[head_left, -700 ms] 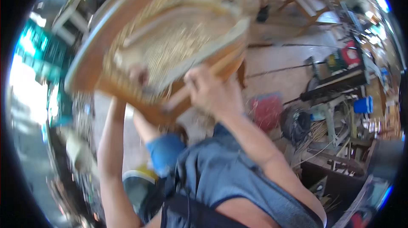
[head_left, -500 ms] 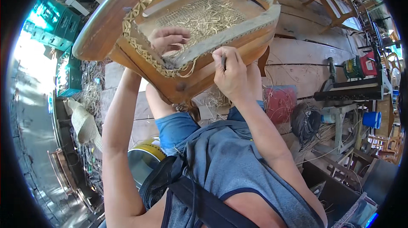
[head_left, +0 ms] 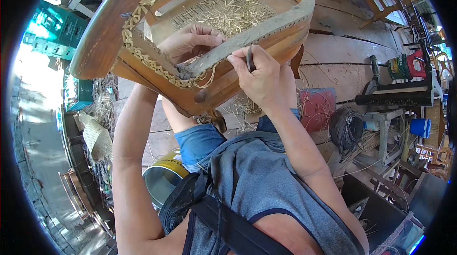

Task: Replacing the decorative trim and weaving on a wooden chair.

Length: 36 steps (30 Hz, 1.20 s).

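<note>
A wooden chair frame (head_left: 281, 31) leans over my lap, with a row of small holes along its rail. Woven cane trim (head_left: 143, 14) lines the left side, and a loose cane strand (head_left: 209, 78) dangles from the near corner. Inside the frame, my left hand (head_left: 193, 42) has its thumb and fingers drawn together by the rail's inner side; what they pinch, if anything, is too small to make out. My right hand (head_left: 259, 72) is closed around a small dark curved tool (head_left: 250, 59), its fingertips against the rail's outer side. Cane scraps (head_left: 238, 12) lie on a woven cane panel beyond.
A yellow-and-grey bucket (head_left: 164, 179) stands left of my lap. To the right are a red flat square (head_left: 316, 108), a dark coil of strands (head_left: 346, 130) and a blue pail (head_left: 420, 127). Green crates (head_left: 59, 29) are stacked at far left.
My left hand has moved slightly right, and its fingers have come together near the rail. My right hand has shifted a little lower and turned, showing more of the dark tool.
</note>
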Each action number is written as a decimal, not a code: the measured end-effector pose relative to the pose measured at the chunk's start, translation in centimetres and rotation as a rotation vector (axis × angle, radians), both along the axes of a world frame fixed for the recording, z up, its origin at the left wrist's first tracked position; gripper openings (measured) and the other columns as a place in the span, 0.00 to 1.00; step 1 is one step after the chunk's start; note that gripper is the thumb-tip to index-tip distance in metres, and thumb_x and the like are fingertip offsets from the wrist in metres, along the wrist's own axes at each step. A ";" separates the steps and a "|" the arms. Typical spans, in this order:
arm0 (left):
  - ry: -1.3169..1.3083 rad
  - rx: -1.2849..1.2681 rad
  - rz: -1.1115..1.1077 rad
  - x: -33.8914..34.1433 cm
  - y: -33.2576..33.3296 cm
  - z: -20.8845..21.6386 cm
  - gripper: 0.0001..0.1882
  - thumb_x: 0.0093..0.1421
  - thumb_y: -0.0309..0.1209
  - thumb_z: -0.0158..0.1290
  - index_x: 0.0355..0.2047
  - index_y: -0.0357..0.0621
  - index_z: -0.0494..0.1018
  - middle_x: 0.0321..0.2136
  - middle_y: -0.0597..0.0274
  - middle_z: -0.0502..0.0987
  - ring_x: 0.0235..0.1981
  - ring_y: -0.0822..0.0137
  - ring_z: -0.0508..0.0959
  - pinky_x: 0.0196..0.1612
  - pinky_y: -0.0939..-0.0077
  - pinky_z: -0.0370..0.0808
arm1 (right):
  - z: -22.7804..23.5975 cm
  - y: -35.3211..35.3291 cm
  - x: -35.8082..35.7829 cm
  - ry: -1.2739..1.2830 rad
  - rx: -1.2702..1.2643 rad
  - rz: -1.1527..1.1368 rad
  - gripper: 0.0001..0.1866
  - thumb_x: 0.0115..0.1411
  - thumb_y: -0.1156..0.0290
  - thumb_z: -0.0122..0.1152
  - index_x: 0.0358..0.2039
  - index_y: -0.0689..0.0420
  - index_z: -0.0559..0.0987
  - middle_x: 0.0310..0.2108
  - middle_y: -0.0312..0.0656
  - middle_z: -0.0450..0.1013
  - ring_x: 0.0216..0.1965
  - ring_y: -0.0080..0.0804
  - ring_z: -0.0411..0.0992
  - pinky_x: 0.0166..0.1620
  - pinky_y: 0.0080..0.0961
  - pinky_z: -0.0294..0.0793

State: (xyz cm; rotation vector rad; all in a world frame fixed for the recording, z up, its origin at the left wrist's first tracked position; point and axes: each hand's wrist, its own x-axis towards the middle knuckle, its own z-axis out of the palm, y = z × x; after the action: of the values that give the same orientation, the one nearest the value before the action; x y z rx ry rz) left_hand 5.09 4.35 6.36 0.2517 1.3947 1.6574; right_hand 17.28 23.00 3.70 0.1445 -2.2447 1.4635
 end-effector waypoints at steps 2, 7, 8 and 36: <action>-0.030 0.005 -0.001 -0.2 -0.1 -0.4 0.09 0.64 0.30 0.57 0.38 0.37 0.78 0.29 0.65 0.81 0.26 0.81 0.78 0.30 0.86 0.76 | 0.9 0.4 0.3 -0.049 0.001 0.030 0.08 0.59 0.71 0.67 0.35 0.60 0.79 0.21 0.34 0.73 0.23 0.17 0.68 0.29 0.20 0.70; 0.488 -0.342 0.057 -2.5 -0.9 -4.4 0.10 0.63 0.29 0.54 0.42 0.37 0.78 0.28 0.65 0.80 0.29 0.74 0.79 0.32 0.78 0.75 | 0.6 3.1 1.9 -0.333 -0.288 0.033 0.10 0.63 0.67 0.65 0.39 0.60 0.80 0.23 0.28 0.71 0.23 0.11 0.64 0.27 0.14 0.65; 0.483 -0.348 0.062 -3.6 -2.8 -6.1 0.10 0.63 0.29 0.54 0.42 0.37 0.78 0.28 0.65 0.80 0.29 0.74 0.79 0.32 0.78 0.75 | 0.4 3.7 2.2 -0.338 -0.291 0.040 0.10 0.63 0.67 0.65 0.39 0.60 0.80 0.23 0.28 0.71 0.23 0.11 0.64 0.27 0.14 0.65; 0.205 -0.040 -0.019 -0.4 -1.7 -1.2 0.13 0.61 0.27 0.60 0.46 0.37 0.80 0.37 0.64 0.83 0.35 0.77 0.81 0.39 0.85 0.78 | -0.4 -0.2 0.6 0.257 0.209 0.054 0.08 0.55 0.78 0.67 0.34 0.56 0.77 0.32 0.43 0.76 0.28 0.39 0.78 0.30 0.32 0.78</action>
State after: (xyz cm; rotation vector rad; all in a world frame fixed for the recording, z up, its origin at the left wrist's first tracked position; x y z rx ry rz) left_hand 4.69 2.66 5.15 0.4201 1.5712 1.6222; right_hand 17.87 22.82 3.33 0.4372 -2.1891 1.1585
